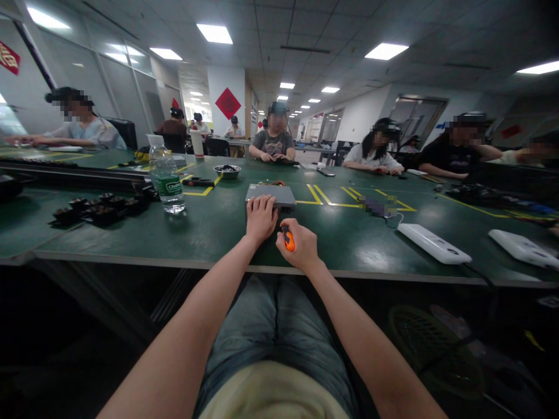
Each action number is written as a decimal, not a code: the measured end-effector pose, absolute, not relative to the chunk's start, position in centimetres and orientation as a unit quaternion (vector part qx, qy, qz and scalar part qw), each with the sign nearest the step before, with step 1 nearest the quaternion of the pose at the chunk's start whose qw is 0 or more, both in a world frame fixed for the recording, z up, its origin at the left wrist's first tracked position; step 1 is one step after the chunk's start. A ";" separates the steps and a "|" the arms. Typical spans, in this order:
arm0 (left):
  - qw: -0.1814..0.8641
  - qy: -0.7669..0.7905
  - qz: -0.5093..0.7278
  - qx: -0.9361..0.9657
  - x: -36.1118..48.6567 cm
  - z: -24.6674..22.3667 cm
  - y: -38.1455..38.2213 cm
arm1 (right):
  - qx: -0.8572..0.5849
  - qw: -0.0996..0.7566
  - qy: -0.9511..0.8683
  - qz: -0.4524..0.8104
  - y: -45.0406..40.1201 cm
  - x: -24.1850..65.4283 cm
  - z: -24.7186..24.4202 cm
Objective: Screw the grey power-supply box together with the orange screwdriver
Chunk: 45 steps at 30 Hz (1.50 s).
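A grey metal computer power supply (276, 192) lies on the green table in front of me, its socket end facing right and coloured wires at its far side. My left hand (261, 219) holds it, with the fingers over the top and near edge; the thumb is hard to make out. My right hand (300, 243) is closed round the orange and black handle of a screwdriver (288, 240), just below the socket end. The screwdriver's shaft and tip cannot be made out, nor whether it touches the power supply.
Left of my hands stands a water bottle (166, 177), with black parts (102, 209) beyond it. A metal bowl (227, 170) sits farther back. White power banks (434, 243) lie to the right. Several people sit around the table (209, 233), whose front edge is near my lap.
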<state>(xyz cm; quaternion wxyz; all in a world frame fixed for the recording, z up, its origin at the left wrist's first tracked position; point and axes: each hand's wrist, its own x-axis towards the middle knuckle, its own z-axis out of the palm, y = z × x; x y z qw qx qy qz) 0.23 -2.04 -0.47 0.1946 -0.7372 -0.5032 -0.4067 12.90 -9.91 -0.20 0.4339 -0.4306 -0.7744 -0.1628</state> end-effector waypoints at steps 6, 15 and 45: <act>0.202 -0.504 -0.403 -0.737 0.5 -0.5 -1.8 | -0.409 0.348 -0.818 -0.206 -9.9 12.7 0.0; 0.197 -0.479 -0.344 -0.783 -0.6 1.2 -0.8 | -0.381 0.349 -0.841 -0.162 -9.6 13.7 0.6; 0.139 -0.495 -0.329 -0.792 -0.7 2.4 0.0 | -0.301 0.424 -0.854 -0.034 -6.7 18.4 1.9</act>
